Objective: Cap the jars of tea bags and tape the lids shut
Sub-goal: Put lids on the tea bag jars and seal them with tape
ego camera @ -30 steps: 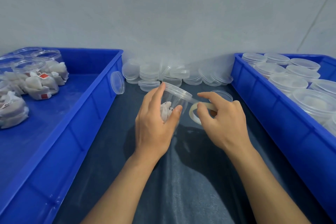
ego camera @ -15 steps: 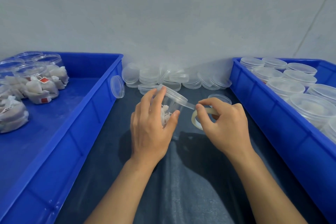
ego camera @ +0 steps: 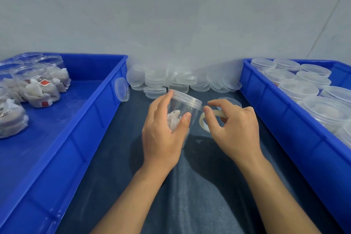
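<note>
Two hands work mid-table: the left hand [ego camera: 163, 135] curls its fingers round a capped jar [ego camera: 183, 109] of tea bags, tilted; the right hand [ego camera: 235, 129] pinches a tape roll [ego camera: 206, 121] just beside the lid [ego camera: 187, 98], between two bins [ego camera: 91, 119].

- A small packing station, the sort found in a workshop or light production room rather than a home.
- Two big blue plastic crates flank the work spot: the left crate [ego camera: 62, 138] holds open jars of tea bags [ego camera: 40, 85], the right crate [ego camera: 296, 138] rows of capped jars [ego camera: 296, 89].
- Loose clear lids [ego camera: 171, 81] lie piled in quantity against a bare grey wall [ego camera: 171, 15].
- The surface [ego camera: 199, 195] between the crates is covered with dark cloth.
</note>
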